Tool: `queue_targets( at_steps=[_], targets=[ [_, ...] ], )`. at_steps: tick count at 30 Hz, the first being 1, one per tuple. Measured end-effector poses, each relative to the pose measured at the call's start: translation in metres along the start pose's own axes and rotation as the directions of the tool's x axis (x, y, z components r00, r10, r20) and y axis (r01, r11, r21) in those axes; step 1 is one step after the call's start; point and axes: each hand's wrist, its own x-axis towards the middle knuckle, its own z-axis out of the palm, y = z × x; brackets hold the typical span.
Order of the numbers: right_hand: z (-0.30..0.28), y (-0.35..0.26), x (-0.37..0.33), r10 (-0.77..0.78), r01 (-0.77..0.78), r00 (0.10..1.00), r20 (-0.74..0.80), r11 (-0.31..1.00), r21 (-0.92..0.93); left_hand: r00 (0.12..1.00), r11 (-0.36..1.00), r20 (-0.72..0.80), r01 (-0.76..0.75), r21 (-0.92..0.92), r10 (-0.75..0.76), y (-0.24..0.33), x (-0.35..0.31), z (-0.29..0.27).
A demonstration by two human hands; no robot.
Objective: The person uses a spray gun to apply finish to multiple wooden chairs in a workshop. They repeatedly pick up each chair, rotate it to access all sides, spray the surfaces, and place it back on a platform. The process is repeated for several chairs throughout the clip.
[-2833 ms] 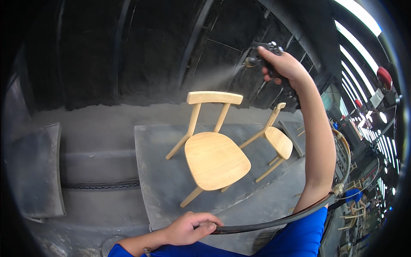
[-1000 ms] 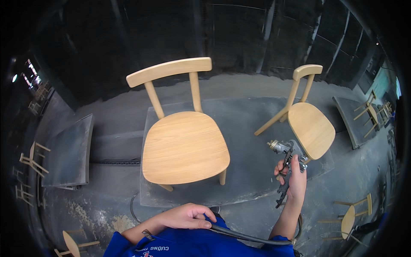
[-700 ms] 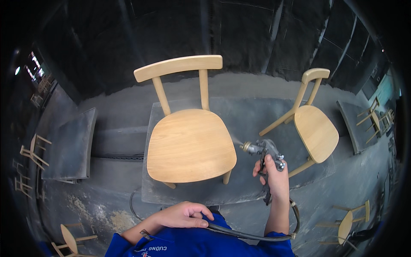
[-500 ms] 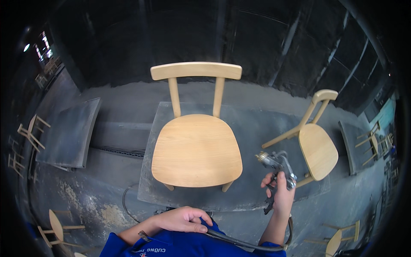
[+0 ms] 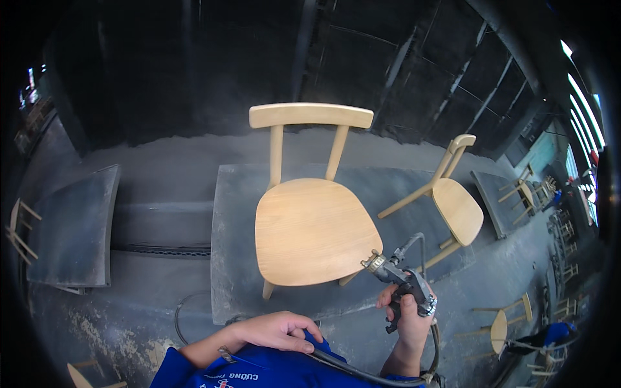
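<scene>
My right hand [image 5: 411,323] is wrapped round the grip of a metal spray gun [image 5: 404,281] with a brass-coloured nozzle. The nozzle points up and left, overlapping the near right corner of the seat of a pale wooden chair [image 5: 310,236]. That chair stands upright on a dark grey platform [image 5: 236,258], its backrest on the far side. In front of my blue shirt, my left hand [image 5: 275,331] is closed on a dark hose [image 5: 362,374], its fingers curled. The hose runs across my body to below my right wrist, and another length rises beside that wrist.
A second wooden chair [image 5: 458,210] stands on the platform's right part, turned sideways. Other platforms lie left [image 5: 71,226] and right [image 5: 491,207]. Dark wall panels [image 5: 246,58] rise behind. At lower right are another chair [image 5: 499,331] and a person in blue [image 5: 557,333].
My view has swung to the right and tilted. The spray gun in my right hand has moved left and down, closer to the middle chair's seat. My left hand keeps its place on the hose.
</scene>
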Motion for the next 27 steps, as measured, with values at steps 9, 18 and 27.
queue_targets(
  at_steps=[9, 18, 27],
  targets=[
    [0.169, 0.032, -0.033, 0.016, 0.053, 0.992, 0.126, 0.851, -0.522, 0.970, 0.992, -0.243, -0.019, -0.123, -0.011, -0.047, -0.157, -0.024],
    [0.276, 0.145, -0.025, 0.350, 0.389, 0.760, 0.548, 0.430, -0.815, 0.680, 0.954, -0.733, -0.239, -0.179, 0.032, -0.085, -0.284, 0.026],
    [0.357, 0.180, -0.060, 0.651, -0.220, 0.516, 0.557, 0.729, -0.648, -0.002, 1.000, -1.000, 0.018, 0.009, 0.009, -0.136, -0.327, 0.111]
  ],
)
